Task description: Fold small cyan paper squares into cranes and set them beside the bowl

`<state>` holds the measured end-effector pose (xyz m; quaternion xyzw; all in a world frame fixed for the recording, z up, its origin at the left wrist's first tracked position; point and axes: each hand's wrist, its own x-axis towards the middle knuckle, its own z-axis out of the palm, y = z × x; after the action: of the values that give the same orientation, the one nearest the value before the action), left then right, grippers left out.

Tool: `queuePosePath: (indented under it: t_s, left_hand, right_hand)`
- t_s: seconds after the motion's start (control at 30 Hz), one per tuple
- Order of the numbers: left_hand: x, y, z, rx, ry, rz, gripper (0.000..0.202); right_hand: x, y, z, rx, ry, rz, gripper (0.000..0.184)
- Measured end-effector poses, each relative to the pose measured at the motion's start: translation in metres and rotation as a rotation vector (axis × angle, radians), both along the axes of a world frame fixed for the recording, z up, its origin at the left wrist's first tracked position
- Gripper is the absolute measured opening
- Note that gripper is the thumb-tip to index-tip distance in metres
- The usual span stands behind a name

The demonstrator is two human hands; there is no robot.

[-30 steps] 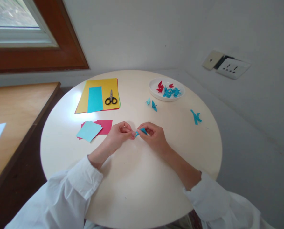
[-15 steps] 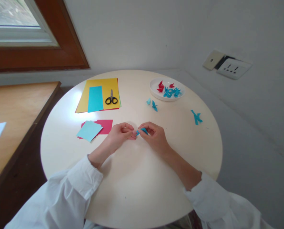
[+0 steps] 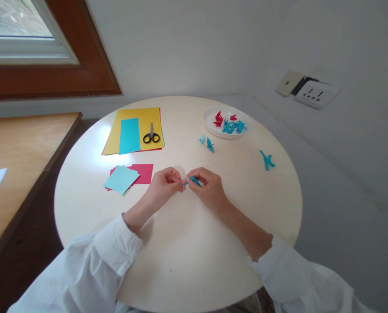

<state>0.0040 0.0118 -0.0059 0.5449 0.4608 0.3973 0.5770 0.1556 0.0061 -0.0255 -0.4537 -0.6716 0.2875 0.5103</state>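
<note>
At our twelve o'clock: blue paper (image 3: pixel 195 180), finger-pinched by left hand (image 3: pixel 165 183) and right hand (image 3: pixel 207 184); we could tear it, overpulling.

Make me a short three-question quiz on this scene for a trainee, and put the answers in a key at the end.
1. True or false: the left hand and the right hand both have their fingers on the same small piece of blue paper.

2. Multiple choice: which colours are the folded pieces in the white dish?
A. Yellow and green
B. Red and blue
C. Black and white

3. Fill in the blank: the scissors lie on a ____ sheet.

Key: 1. True. 2. B. 3. Yellow.
</note>
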Motion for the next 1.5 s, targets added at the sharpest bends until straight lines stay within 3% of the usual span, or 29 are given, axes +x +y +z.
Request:
queuePosePath:
  t_s: [0.23, 0.5, 0.8, 1.1, 1.5]
  left_hand:
    - [-0.002, 0.004, -0.008, 0.027, 0.029, 0.079, 0.025]
    - [0.0, 0.005, -0.008, -0.056, -0.038, 0.084, 0.025]
    - [0.001, 0.004, -0.002, 0.039, 0.012, 0.079, 0.016]
    - [0.003, 0.003, 0.002, 0.119, 0.136, 0.166, 0.021]
    - [0.004, 0.002, 0.0, 0.181, 0.133, 0.207, 0.016]
  right_hand:
    - [0.005, 0.004, 0.004, 0.099, -0.042, -0.124, 0.003]
    - [0.003, 0.002, 0.006, 0.072, -0.08, -0.025, 0.006]
    - [0.001, 0.001, 0.009, 0.122, -0.092, 0.029, 0.006]
    - [0.002, 0.001, 0.008, 0.135, -0.12, -0.121, 0.004]
    - [0.0, -0.001, 0.008, 0.07, -0.13, -0.083, 0.006]
